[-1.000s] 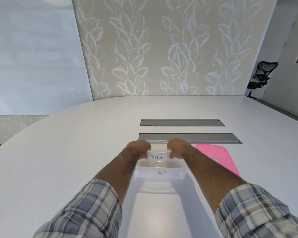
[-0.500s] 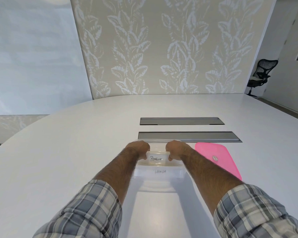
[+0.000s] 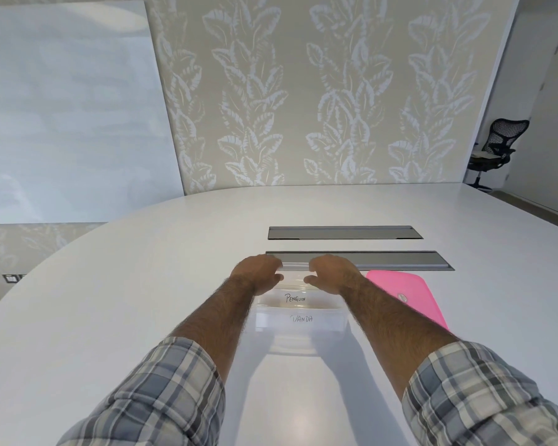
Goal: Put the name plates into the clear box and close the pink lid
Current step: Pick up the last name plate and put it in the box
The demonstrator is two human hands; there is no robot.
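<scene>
Your left hand (image 3: 258, 274) and right hand (image 3: 331, 273) sit at the far rim of the clear rectangular plastic box (image 3: 300, 320) on the white worktop (image 3: 116, 304). Both hands look loosely curled, fingers part open with a gap between thumb and fingers; I can't tell whether they hold anything, nothing is clearly pinched. Inside the box, a white card name plate lettered "PENGUIN" (image 3: 295, 298) stands toward the far side, and a second white name plate, lettering reads something like "PANDA" (image 3: 302, 319), sits at the near wall. The flat pink rounded-rectangle lid (image 3: 406, 296) lies on the worktop just right of the box, beside your right forearm, not on the box. Two grey metal cable flaps (image 3: 345, 232) run across the worktop beyond the hands.

Step in hand: looks like the tail end of seating the plates; no loose plates show outside the box. Next move, judged from this: pull both hands clear of the rim, reach right for the pink lid, line it up square over the opening and press the edges down. Watch the standing plate: if it sticks above the rim, the lid won't seat.
</scene>
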